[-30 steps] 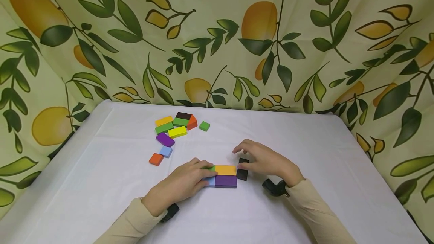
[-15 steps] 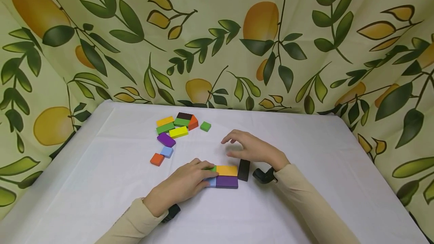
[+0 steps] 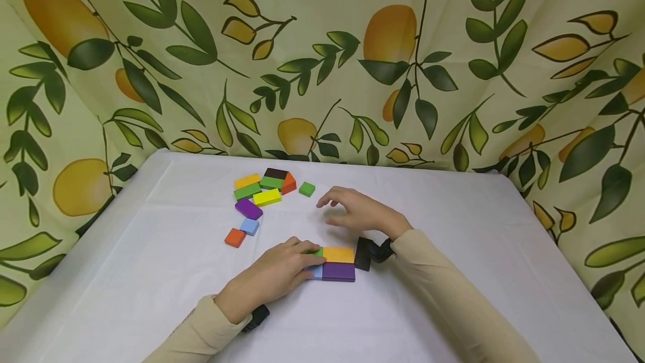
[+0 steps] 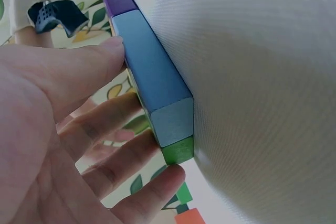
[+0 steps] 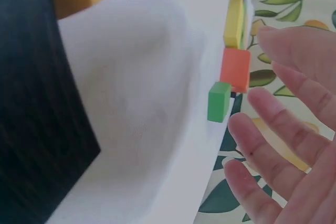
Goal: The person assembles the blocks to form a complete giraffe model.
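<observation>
My left hand (image 3: 272, 273) rests on the left end of a flat row of wooden blocks, its fingers extended over the light blue block (image 4: 152, 66) and the green block (image 4: 178, 150). To their right, an orange-yellow block (image 3: 339, 255) and a purple block (image 3: 339, 272) lie side by side. Against this group's right end is a black block (image 3: 361, 255), partly covered by the right wrist's camera. Above the table hovers my right hand (image 3: 358, 212), fingers loosely bent and holding nothing. In the head view, a small green block (image 3: 307, 189) lies beyond its fingertips.
At the back left lies a cluster with a yellow block (image 3: 267, 197), an orange-red triangular block (image 3: 289, 184), a purple block (image 3: 249, 209) and several others. Nearer are a light blue block (image 3: 249, 226) and an orange-red one (image 3: 235, 237). Patterned cloth hangs behind the white table (image 3: 443, 200).
My right hand has left the black block and moved left and away toward the back of the table. My left hand stays on the joined blocks.
</observation>
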Demonstrator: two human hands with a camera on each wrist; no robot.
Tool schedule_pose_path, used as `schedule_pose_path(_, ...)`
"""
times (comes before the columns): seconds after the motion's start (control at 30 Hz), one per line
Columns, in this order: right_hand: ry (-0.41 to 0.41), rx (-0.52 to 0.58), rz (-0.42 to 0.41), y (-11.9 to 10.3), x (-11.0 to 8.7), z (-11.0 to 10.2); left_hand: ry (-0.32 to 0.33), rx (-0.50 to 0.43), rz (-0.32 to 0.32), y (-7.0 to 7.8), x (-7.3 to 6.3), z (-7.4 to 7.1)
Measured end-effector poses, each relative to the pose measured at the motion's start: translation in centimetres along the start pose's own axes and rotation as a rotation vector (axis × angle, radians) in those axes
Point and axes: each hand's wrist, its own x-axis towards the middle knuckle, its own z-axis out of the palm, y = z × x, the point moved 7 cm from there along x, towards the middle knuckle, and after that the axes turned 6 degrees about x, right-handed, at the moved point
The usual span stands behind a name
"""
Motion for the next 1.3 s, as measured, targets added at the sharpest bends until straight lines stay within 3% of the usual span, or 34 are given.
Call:
schedule_pose_path(0.57, -0.065, -0.044, 0.032, -0.3, 4.2, 1.1, 0.006, 0.011, 0.000, -0.2, -0.1, 0.1)
schedule_pose_path(1.3, -0.138, -0.078, -0.038, -2.5, 8.6, 2.7, 0.043, 0.043, 0.036, 0.0, 0.0, 0.2)
